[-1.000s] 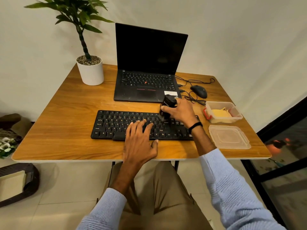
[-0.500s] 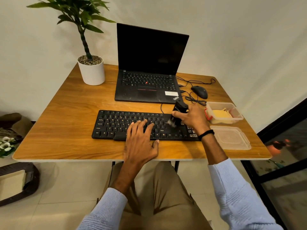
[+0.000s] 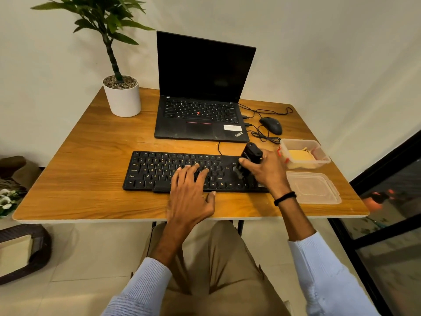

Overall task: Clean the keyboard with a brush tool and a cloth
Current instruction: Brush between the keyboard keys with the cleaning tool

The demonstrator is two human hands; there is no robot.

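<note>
A black keyboard (image 3: 159,169) lies across the front of the wooden table (image 3: 91,144). My left hand (image 3: 190,192) rests flat on its middle keys, fingers straight and spread. My right hand (image 3: 268,172) grips a black brush tool (image 3: 250,155) over the keyboard's right end. The bristles point down onto the keys there. A yellow cloth (image 3: 298,156) sits inside a clear plastic box (image 3: 319,153) to the right of the keyboard.
An open black laptop (image 3: 200,115) stands behind the keyboard. A wired mouse (image 3: 271,125) and its cable lie at the back right. The box's clear lid (image 3: 314,188) lies near the front right edge. A potted plant (image 3: 121,96) stands at the back left.
My right hand has moved the brush rightward along the keyboard, from near the middle to the right end. My left hand has stayed on the keys.
</note>
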